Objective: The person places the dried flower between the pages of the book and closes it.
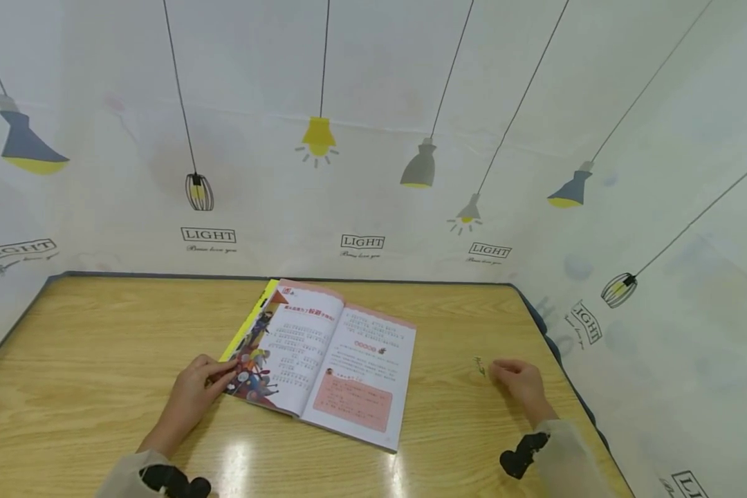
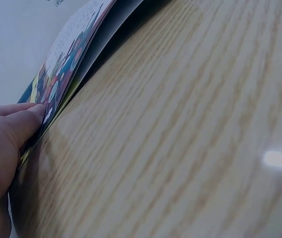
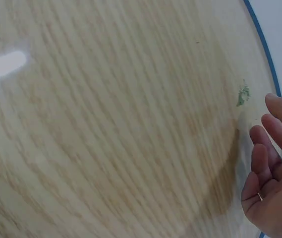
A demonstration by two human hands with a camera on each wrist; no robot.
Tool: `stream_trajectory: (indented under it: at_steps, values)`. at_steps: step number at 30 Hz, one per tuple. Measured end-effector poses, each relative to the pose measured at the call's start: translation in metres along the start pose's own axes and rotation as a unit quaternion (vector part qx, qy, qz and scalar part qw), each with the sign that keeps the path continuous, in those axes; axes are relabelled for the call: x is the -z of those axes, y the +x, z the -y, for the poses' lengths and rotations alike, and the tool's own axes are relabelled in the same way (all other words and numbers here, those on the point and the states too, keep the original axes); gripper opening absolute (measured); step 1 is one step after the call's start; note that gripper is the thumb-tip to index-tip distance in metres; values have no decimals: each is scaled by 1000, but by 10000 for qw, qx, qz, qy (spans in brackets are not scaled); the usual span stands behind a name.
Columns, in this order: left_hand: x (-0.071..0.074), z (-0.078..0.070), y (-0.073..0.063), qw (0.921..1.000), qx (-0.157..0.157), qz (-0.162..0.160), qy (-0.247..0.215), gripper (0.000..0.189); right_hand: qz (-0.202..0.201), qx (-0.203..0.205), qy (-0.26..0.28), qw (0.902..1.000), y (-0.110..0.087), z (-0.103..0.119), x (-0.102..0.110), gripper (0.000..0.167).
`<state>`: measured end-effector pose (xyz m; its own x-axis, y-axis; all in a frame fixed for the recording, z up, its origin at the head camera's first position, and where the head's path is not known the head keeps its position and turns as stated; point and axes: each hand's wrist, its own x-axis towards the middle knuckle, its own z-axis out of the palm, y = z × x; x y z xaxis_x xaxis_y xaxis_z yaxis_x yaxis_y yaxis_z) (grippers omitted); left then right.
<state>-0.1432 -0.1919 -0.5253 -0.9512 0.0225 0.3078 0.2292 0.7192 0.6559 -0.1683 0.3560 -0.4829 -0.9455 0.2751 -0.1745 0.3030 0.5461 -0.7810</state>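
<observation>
An open book (image 1: 348,366) with printed text and colourful cartoon pictures lies on the wooden table. At its lower left edge, my left hand (image 1: 196,391) pinches the illustrated page, thumb and fingertips close together. The left wrist view has the thumb of the left hand (image 2: 4,148) against the picture near the page edge. My right hand (image 1: 523,386) is low over the table to the right of the book, its fingers loosely curled. Just left of its fingertips is a small green-and-yellow piece (image 1: 480,366), its kind unclear. In the right wrist view a small gap parts the green piece (image 3: 243,95) from the right hand (image 3: 279,168).
The wooden table (image 1: 118,332) has a dark edging along its back and sides. Behind it hangs a pale curtain-like sheet (image 1: 261,152) printed with lamps. Black devices (image 1: 523,455) are strapped to both wrists, over light sleeves.
</observation>
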Motion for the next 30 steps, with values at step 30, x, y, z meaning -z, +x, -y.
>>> stream_trajectory:
  at_steps: [30]
  values:
    - [3, 0, 0, 9990, 313, 305, -130, 25, -750, -31, -538, 9957, -9, -3, -26, 28]
